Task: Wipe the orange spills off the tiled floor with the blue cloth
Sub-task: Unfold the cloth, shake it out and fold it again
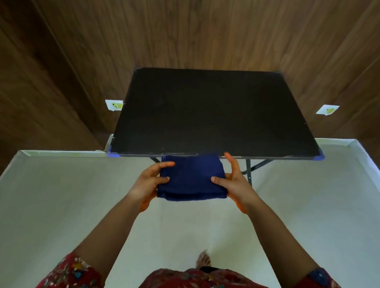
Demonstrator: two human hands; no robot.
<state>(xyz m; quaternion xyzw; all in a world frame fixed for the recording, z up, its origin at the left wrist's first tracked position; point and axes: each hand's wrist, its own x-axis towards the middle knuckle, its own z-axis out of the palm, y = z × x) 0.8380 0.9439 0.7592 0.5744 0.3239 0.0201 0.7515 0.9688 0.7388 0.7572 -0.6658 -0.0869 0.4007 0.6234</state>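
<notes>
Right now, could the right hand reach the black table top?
Probably yes: the right hand is by the near edge of the black table with nothing between, though it and the left hand both hold the folded blue cloth.

A folded blue cloth (191, 179) is held up by both grips at the near edge of the black surface (214, 114). The left grip (152, 181) pinches its left side, and the right grip (233, 183) holds its right side, thumb on top. A pale floor (71, 203) and a bare foot (204, 260) lie below.
</notes>
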